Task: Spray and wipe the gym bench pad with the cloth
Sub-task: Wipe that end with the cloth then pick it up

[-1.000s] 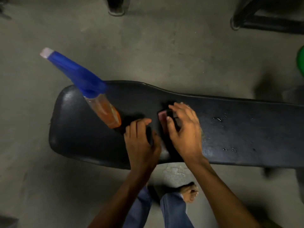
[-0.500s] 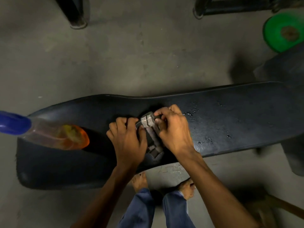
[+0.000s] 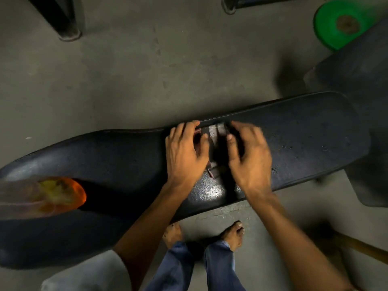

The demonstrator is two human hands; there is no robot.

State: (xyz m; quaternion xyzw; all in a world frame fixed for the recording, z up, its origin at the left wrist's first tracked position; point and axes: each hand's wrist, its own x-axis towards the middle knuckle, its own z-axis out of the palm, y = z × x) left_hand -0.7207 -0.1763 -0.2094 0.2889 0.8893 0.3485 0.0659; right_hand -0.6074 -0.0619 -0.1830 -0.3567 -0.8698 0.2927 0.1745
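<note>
A long black bench pad [image 3: 105, 156] runs across the view, with droplets on its right part. A small dark cloth [image 3: 214, 135] with pale stripes lies on the pad's middle. My left hand [image 3: 184, 154] presses on the cloth's left side with fingers spread. On the cloth's right side rests my right hand [image 3: 249, 156], fingers curled over its edge. A spray bottle [image 3: 48, 196] with orange liquid stands on the pad at the far left; its top is cut off by the frame edge.
Grey concrete floor surrounds the bench. Black equipment legs [image 3: 65, 28] stand at the top left and top middle. A green weight plate [image 3: 344, 24] lies at the top right beside another dark pad [image 3: 361, 80]. My bare feet [image 3: 201, 234] are below the bench.
Both hands have slid the cloth toward the pad's far edge and flattened it. The view shifted, so the bottle now sits lower at the left edge.
</note>
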